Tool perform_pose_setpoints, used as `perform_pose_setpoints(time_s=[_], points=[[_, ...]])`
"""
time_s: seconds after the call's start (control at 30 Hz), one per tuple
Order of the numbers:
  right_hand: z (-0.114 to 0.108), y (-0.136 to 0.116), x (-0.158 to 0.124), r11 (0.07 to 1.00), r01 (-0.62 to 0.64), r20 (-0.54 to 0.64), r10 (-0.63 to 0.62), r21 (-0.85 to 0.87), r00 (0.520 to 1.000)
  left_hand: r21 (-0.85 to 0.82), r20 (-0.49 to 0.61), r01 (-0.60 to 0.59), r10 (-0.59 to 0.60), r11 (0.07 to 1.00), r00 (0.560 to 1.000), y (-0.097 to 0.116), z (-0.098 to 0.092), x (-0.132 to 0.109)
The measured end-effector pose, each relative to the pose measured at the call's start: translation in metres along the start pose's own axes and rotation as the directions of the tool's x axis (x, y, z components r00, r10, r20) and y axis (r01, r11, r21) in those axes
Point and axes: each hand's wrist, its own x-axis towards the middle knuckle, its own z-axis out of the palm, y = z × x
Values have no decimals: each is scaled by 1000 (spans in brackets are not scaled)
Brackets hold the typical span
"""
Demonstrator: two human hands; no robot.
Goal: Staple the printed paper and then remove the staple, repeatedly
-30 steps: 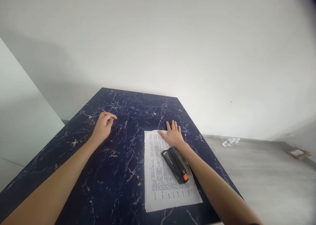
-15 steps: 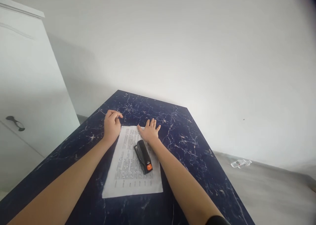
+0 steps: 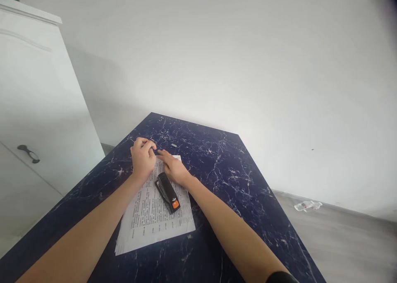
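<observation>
A small stack of printed paper sheets [image 3: 149, 217] lies on the dark blue marbled table [image 3: 223, 192], turned at a slant, its lower left edges slightly fanned. On it rests a black stapler [image 3: 168, 194] with an orange end, touched by neither hand. My left hand [image 3: 143, 159] is at the top left corner of the sheets, fingers curled and closed; what is between them, if anything, is hidden. My right hand [image 3: 175, 168] lies over the top edge of the paper, fingers stretched towards the left fingertips. Just beyond the hands sits a small pale greenish piece [image 3: 174, 145].
A white cabinet [image 3: 37, 88] with a dark handle [image 3: 28, 154] stands at the left. The white wall [image 3: 223, 68] rises behind the table's far edge. On the grey floor at the right lies a crumpled clear plastic item [image 3: 307, 206].
My right hand has moved left, from spread fingers to fingers beside my left hand. The sheets have turned, their lower end swinging left, with the stapler on them. The pale piece now shows.
</observation>
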Motion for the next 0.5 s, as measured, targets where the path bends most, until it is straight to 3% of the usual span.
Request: perform_pose_setpoints(time_s=[0.07, 0.17, 0.27, 0.33, 0.4, 0.5], points=[[1, -3, -16, 998, 60, 66, -62, 28, 996, -32, 10, 0, 0, 999, 1000, 0, 1, 0], [0, -4, -38, 1000, 30, 84, -30, -2, 996, -100, 43, -19, 23, 995, 999, 0, 3, 1], [-10, 0, -65, 1000, -23, 63, 24, -17, 998, -195, 166, -71, 104, 978, 981, 1, 6, 1], [-20, 8, -85, 998, -69, 58, 69, -11, 996, -269, 303, -115, 197, 956, 932, 6, 8, 0], [-31, 19, -104, 994, -110, 54, 109, 8, 993, -372, 482, -150, 329, 916, 812, 13, 10, -4], [-49, 30, -123, 987, -148, 31, 146, 59, 989, -532, 674, -160, 530, 832, 515, 23, 12, -11]])
